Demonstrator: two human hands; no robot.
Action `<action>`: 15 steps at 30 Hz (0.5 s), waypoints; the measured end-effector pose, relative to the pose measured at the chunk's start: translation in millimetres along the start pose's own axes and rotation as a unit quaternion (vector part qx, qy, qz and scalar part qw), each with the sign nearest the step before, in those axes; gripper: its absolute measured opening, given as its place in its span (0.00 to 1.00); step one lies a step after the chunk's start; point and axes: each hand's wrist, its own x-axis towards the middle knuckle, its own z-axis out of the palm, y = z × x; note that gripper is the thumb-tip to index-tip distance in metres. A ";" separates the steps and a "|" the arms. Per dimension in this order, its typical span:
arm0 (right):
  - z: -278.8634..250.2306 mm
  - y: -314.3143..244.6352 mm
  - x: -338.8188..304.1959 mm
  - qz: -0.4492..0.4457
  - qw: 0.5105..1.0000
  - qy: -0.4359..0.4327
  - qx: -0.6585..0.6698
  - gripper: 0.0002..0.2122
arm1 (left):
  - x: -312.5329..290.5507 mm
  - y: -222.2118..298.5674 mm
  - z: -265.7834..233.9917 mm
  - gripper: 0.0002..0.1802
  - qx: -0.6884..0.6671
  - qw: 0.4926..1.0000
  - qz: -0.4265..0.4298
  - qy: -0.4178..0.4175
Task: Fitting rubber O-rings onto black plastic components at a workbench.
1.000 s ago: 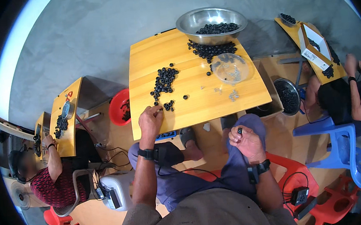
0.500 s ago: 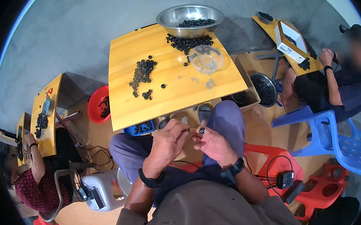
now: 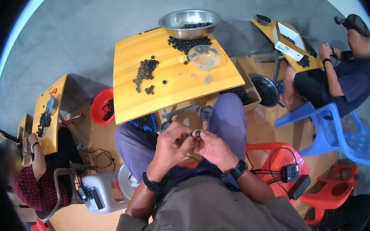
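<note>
Above my lap, my left hand is closed in a pinch on a small dark piece, too small to name. Close beside it, my right hand grips a small round black part with a pale centre between thumb and fingers. The fingertips of both hands almost meet; whether the two pieces touch, I cannot tell. On the yellow table ahead lie a loose group of black round parts, a denser pile, a clear plastic bowl and a few small clear bits.
A steel basin with black parts stands at the table's far edge. Below are a red basin, a blue tray and a steel bowl. Co-workers sit left and right. A blue chair and red stool stand at right.
My hands have come closer together, and the right fingers have closed in around the black part. The view has shifted slightly.
</note>
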 end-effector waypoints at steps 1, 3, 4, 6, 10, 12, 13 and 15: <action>1.5 0.8 -2.0 -0.002 1.000 -0.003 -0.001 0.13 | -4.6 -0.4 2.2 0.08 -0.040 0.998 -0.034 0.024; 6.2 2.1 -5.9 0.009 0.999 -0.006 0.039 0.13 | -11.4 2.1 10.6 0.07 -0.060 0.996 -0.037 0.049; 6.5 2.7 -7.4 0.007 0.999 -0.008 0.039 0.13 | -13.4 2.8 13.6 0.07 -0.082 0.993 -0.044 0.072; 6.2 3.3 -10.4 0.016 0.999 -0.006 0.041 0.13 | -15.4 2.8 15.8 0.07 -0.091 0.992 -0.050 0.072; -0.7 3.6 -12.0 0.027 0.999 -0.008 0.038 0.13 | -16.0 -1.9 16.4 0.07 -0.058 0.996 -0.028 0.065; -0.5 3.7 -12.5 0.035 0.998 -0.011 0.049 0.14 | -16.3 -6.8 17.4 0.08 -0.064 0.996 -0.026 0.061; 0.0 3.8 -12.7 0.033 0.998 -0.011 0.051 0.14 | -16.6 -9.5 18.0 0.08 -0.071 0.995 -0.023 0.061; 2.1 3.3 -13.6 0.033 0.998 0.000 0.043 0.14 | -19.2 -13.6 19.4 0.08 -0.137 0.987 -0.056 0.061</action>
